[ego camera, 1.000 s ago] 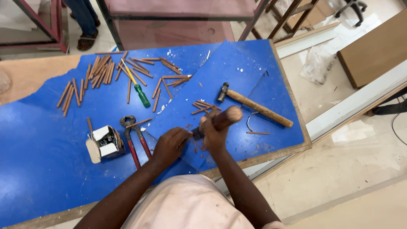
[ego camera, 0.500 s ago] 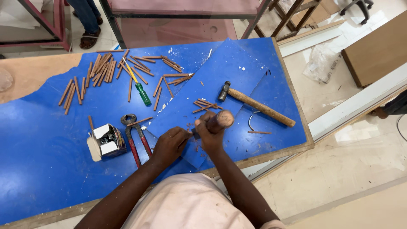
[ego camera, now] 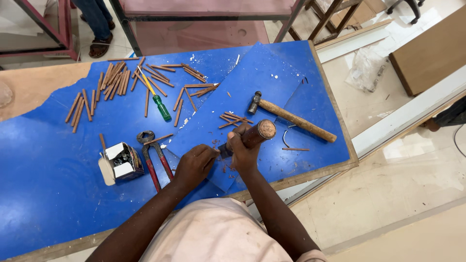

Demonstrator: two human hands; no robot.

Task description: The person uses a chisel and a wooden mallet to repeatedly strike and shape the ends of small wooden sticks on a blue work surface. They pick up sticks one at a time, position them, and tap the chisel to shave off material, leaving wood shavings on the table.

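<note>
My right hand [ego camera: 241, 154] grips a chisel with a round brown wooden handle [ego camera: 258, 133], its blade angled down to the blue table top [ego camera: 58, 194]. My left hand [ego camera: 194, 165] presses down just left of the blade, fingers curled over something small that I cannot make out. Small brown chips lie on the blue surface around the blade tip. A few short wooden sticks [ego camera: 233, 119] lie just beyond my right hand.
A hammer [ego camera: 291, 118] lies right of the chisel. Red-handled pincers [ego camera: 153, 155] and a small open box [ego camera: 120, 161] sit to the left. A green screwdriver [ego camera: 159, 103] and several wooden sticks [ego camera: 111, 80] lie farther back. A person's feet [ego camera: 99, 43] stand beyond the table.
The chisel handle has dropped slightly lower and both hands have shifted a little; the left hand stays pressed beside the blade.
</note>
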